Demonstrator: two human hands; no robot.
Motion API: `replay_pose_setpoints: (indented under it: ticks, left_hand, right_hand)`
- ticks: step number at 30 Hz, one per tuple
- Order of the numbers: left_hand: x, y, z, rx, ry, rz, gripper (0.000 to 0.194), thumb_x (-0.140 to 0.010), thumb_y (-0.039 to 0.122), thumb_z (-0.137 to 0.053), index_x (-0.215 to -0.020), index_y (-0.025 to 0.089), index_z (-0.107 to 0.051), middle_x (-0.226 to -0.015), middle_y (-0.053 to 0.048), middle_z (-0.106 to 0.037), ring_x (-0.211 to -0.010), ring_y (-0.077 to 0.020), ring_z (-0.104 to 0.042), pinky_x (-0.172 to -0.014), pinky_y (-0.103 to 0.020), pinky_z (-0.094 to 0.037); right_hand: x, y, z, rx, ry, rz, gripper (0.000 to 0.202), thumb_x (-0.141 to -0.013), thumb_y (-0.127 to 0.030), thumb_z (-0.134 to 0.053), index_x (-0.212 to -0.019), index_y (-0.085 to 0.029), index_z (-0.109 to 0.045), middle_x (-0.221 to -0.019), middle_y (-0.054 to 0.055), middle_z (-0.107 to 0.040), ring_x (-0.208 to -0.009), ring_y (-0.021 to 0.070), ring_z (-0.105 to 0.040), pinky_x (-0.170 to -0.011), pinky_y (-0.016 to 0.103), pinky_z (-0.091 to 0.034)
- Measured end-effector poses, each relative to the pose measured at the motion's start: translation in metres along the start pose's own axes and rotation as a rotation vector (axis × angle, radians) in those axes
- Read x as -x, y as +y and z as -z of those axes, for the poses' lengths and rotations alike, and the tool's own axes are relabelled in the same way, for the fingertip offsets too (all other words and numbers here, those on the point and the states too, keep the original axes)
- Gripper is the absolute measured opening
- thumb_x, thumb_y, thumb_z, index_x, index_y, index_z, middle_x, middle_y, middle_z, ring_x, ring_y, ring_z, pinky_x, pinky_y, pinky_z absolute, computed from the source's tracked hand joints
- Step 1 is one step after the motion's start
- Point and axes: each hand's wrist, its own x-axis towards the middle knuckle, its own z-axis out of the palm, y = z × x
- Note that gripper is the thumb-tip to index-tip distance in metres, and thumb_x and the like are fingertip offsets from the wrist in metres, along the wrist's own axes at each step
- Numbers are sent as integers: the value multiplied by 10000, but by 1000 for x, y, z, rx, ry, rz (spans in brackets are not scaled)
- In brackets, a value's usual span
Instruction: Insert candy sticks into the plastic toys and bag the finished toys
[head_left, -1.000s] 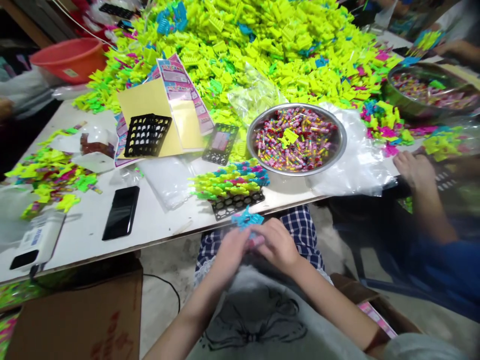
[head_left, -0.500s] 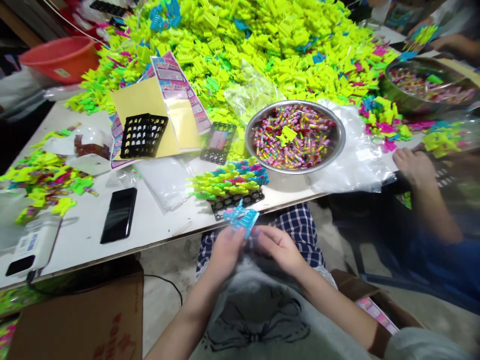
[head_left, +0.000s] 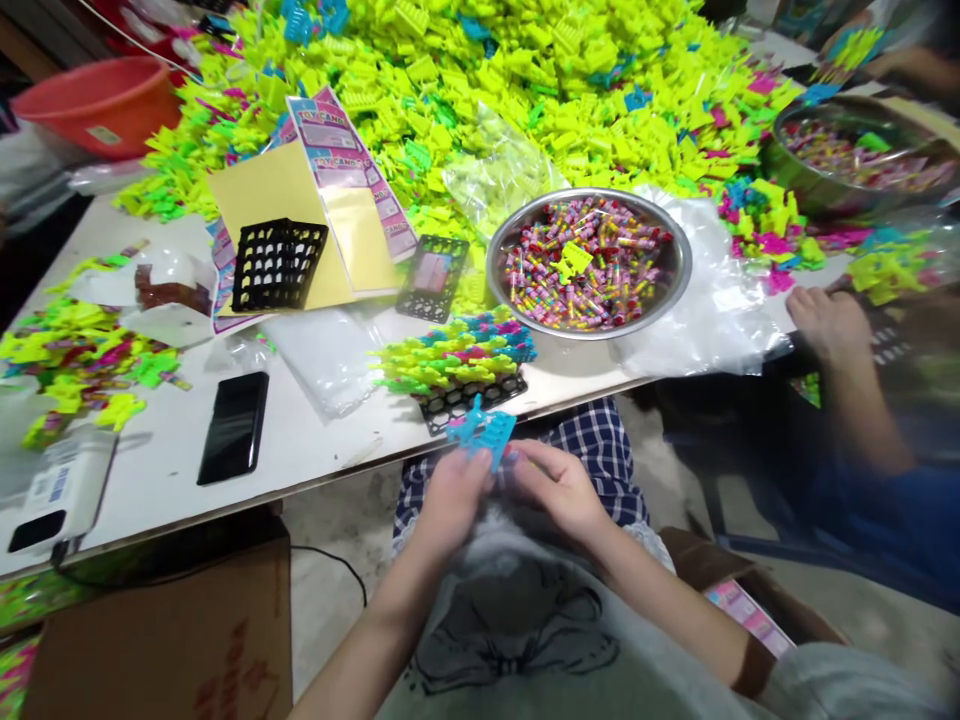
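Observation:
My left hand point(head_left: 456, 492) is closed on a blue plastic piece point(head_left: 491, 434) just past the table's front edge, above my lap. Close beside it, my right hand point(head_left: 556, 487) has its thumb and fingers pinched together at the piece's right side, with a small red and yellow bit showing at the fingertips. That bit is too small to make out fully. Beyond the hands, a black perforated rack point(head_left: 474, 396) lies at the table edge with rows of yellow, pink and blue pieces point(head_left: 457, 352) on it. A steel bowl point(head_left: 495, 275) of small candy tubes point(head_left: 589, 265) stands behind to the right.
A heap of yellow-green plastic pieces point(head_left: 525, 70) covers the back. On the left are a phone point(head_left: 233, 428), a black basket point(head_left: 277, 265), printed sheets point(head_left: 345, 170) and a red basin point(head_left: 97, 105). Another person's hand point(head_left: 829, 325) rests at the table's right edge.
The camera view has shifted slightly, moving the table items a little left and up. Both hands stay together at the blue piece, which is turned slightly.

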Motion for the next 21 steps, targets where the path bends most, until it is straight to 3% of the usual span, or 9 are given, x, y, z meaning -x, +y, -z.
replay_pose_setpoints:
  ticks: [4, 7, 14, 17, 21]
  left_hand:
    - [-1, 5, -2, 25, -18, 44, 368, -731, 486, -542, -565, 173, -439, -499, 48, -361, -470, -80, -259, -466, -232, -202]
    - [-2, 9, 0, 16, -49, 54, 360, -732, 481, -547, -573, 175, -443, -493, 50, -359, -462, -79, -249, -459, -236, -190]
    - [-5, 16, -8, 293, -239, 98, 425, -754, 470, -507, -498, 196, -305, -426, 78, -223, -410, -66, -182, -444, -236, -191]
    - [-5, 13, -10, 306, -210, 76, 420, -769, 454, -496, -497, 194, -310, -424, 73, -237, -413, -68, -201, -453, -236, -206]
    - [-4, 7, -7, 194, -143, 125, 440, -749, 487, -521, -484, 189, -334, -433, 59, -281, -423, -70, -232, -450, -244, -194]
  right_hand:
    - [-1, -1, 5, 216, 27, 174, 233, -813, -346, -543, -961, -216, -667, -906, 62, -646, -866, 189, -574, -792, 323, -461]
    - [-4, -4, 8, 277, 10, 221, 224, -830, -330, -519, -967, -225, -663, -889, 59, -644, -850, 184, -568, -785, 322, -457]
    - [-13, 9, 8, 15, -42, 39, 265, -798, -408, -553, -955, -223, -659, -983, 40, -642, -889, 185, -587, -790, 318, -464]
    - [-12, 7, 9, 61, -23, 106, 248, -806, -390, -550, -965, -232, -657, -955, 39, -638, -884, 183, -581, -786, 315, -463]
    - [-11, -8, 14, 332, -55, 261, 234, -831, -351, -521, -987, -240, -656, -885, 50, -629, -871, 188, -566, -780, 317, -456]
